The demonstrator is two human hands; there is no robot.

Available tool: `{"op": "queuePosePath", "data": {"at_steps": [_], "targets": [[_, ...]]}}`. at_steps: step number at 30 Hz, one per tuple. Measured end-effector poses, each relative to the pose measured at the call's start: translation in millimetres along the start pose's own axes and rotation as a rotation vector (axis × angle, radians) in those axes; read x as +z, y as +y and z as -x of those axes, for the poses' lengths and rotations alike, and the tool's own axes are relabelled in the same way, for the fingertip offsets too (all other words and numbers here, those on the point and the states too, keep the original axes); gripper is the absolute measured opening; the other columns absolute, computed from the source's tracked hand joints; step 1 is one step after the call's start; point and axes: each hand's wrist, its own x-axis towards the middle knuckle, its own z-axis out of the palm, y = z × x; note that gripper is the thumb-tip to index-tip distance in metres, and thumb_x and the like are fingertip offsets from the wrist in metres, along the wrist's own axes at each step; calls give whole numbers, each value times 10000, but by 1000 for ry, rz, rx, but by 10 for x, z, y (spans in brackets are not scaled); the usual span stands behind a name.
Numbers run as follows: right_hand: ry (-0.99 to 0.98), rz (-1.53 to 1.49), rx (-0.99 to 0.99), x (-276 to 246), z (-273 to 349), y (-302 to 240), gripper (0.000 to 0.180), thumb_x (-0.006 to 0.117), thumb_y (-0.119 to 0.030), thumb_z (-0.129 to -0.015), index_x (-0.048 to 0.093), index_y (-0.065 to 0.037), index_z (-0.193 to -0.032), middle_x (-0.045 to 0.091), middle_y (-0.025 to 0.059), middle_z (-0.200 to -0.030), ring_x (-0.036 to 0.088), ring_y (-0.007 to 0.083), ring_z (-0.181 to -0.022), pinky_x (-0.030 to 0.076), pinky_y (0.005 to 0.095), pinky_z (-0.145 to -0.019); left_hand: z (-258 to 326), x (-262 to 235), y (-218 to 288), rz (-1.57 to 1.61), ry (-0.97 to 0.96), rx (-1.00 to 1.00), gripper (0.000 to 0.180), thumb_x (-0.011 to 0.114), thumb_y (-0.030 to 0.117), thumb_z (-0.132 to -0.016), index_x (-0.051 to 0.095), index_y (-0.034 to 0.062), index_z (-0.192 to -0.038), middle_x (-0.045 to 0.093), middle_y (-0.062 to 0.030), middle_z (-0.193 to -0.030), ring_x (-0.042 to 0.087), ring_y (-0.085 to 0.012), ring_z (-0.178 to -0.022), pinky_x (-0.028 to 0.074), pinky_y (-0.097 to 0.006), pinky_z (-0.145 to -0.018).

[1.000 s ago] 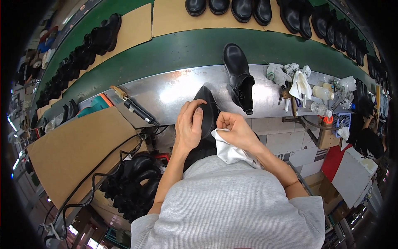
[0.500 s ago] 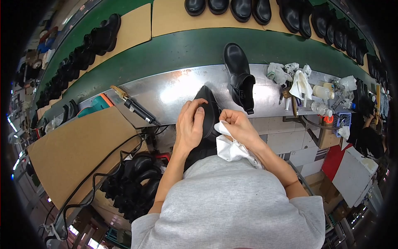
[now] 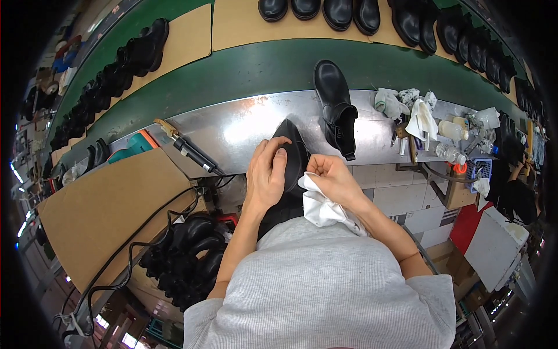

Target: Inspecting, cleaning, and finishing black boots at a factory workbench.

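Note:
A black shoe (image 3: 294, 161) rests against the bench's front edge with its toe pointing away from me. My left hand (image 3: 268, 174) is wrapped over its left side, thumb and fingers pressed on it. At the shoe's right side, my right hand (image 3: 334, 180) pinches a white cloth (image 3: 319, 208); the rest of the cloth hangs below my fingers toward my shirt. Another black shoe (image 3: 333, 87) lies beyond my right hand on the metal bench top (image 3: 232, 131), toe away, its opening toward me.
A black-handled tool with a cord (image 3: 195, 156) lies on the bench at left, above a cardboard sheet (image 3: 110, 215). Rags (image 3: 421, 119) and plastic bottles (image 3: 450, 153) crowd the right end. Rows of black shoes (image 3: 338, 13) line the far shelf. More black footwear (image 3: 195, 256) is heaped below left.
The right hand and the cloth it pinches have shifted very slightly left, against the shoe's side. My left hand keeps its hold on the shoe.

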Motion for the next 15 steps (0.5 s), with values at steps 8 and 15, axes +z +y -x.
{"op": "queuePosePath", "data": {"at_steps": [8,15], "targets": [[-26,66,-89,-17,-20,31,107,604,-60,-764,538,-23,-689,495,-35,-587,436,29,-534,339,202,-479,3,14,-20,-23,-11,-2,297,411,213,-876,584,14,-1014,508,-133,-782,510,-272,-730,398,-342,-688],[38,-83,140,-53,-50,-85,145,576,-90,-825,550,-31,-695,488,-31,-577,412,24,-466,309,193,-421,-10,16,4,-8,-14,-13,307,409,213,-876,581,4,-1020,520,-136,-805,518,-262,-733,403,-335,-691]]}}
